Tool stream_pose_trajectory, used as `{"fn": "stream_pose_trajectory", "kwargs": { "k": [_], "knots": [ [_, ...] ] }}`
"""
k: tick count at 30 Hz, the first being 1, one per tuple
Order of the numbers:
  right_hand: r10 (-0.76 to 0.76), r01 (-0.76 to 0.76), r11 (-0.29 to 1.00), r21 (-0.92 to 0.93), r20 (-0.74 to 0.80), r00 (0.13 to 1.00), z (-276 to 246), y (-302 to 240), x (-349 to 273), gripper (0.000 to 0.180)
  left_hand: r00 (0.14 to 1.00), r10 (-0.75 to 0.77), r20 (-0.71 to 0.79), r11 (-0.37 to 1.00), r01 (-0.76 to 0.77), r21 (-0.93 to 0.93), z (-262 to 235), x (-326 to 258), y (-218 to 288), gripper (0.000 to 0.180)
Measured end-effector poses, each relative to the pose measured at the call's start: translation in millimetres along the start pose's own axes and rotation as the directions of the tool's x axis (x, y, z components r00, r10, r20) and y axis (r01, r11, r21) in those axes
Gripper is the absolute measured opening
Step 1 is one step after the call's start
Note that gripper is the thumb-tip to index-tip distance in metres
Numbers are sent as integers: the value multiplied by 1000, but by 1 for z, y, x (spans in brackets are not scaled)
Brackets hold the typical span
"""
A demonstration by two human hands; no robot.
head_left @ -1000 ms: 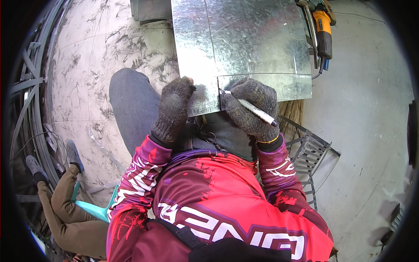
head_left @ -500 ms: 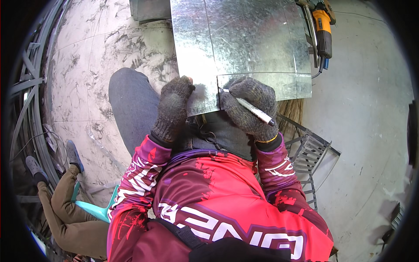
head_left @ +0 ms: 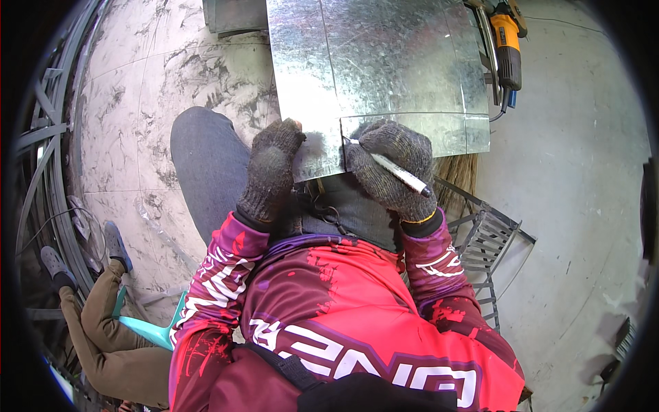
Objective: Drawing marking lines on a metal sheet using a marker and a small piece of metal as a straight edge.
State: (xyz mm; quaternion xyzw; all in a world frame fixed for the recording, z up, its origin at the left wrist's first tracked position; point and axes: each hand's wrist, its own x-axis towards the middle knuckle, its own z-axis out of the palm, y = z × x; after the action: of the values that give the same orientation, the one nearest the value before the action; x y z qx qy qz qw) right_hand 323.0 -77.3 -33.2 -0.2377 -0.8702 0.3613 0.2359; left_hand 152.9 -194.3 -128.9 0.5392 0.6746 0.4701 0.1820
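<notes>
From my feed, the floor splits in two: pale grey stone-look tiles streaked with dark scuffs (head_left: 137,89) fill the 9 to 12 o'clock side, and a smooth light grey concrete slab (head_left: 583,206) covers 1 to 5 o'clock. A curved stack of dark metal bars (head_left: 41,151) runs along the rim at 9 o'clock. At 4 o'clock I see a black wire-frame metal rack (head_left: 491,240). An orange and black power tool with a cord (head_left: 509,44) lies at 1 o'clock. At 8 o'clock, another person's legs in brown trousers (head_left: 103,343) rest beside a teal plastic seat (head_left: 154,333). Daylight is even and soft.
</notes>
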Motion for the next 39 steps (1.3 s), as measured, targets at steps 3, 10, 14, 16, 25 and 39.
{"fn": "stream_pose_trajectory", "kwargs": {
  "k": [3,10,14,16,25,39],
  "knots": [
    [23,-23,1000,-7,-32,999,3,0,-1,8,1000,-22,8,1000,22,-12,1,-2,-2,26],
    [-19,19,1000,8,9,1000,0,2,-1,14,993,-101,63,993,105,-57,-2,0,1,26],
    [-17,17,1000,20,17,1000,1,2,-4,13,992,-117,37,989,120,-86,-1,2,2,37],
    [65,-64,998,25,-54,996,6,4,-6,11,994,82,-71,996,-80,29,2,1,-3,38],
    [42,-41,999,6,-74,996,7,3,-8,13,996,68,-62,997,-67,31,7,-5,-12,37],
    [-5,5,1000,24,-2,1000,2,5,-12,12,988,-148,35,979,152,-139,9,-2,-12,47]
  ]
}}
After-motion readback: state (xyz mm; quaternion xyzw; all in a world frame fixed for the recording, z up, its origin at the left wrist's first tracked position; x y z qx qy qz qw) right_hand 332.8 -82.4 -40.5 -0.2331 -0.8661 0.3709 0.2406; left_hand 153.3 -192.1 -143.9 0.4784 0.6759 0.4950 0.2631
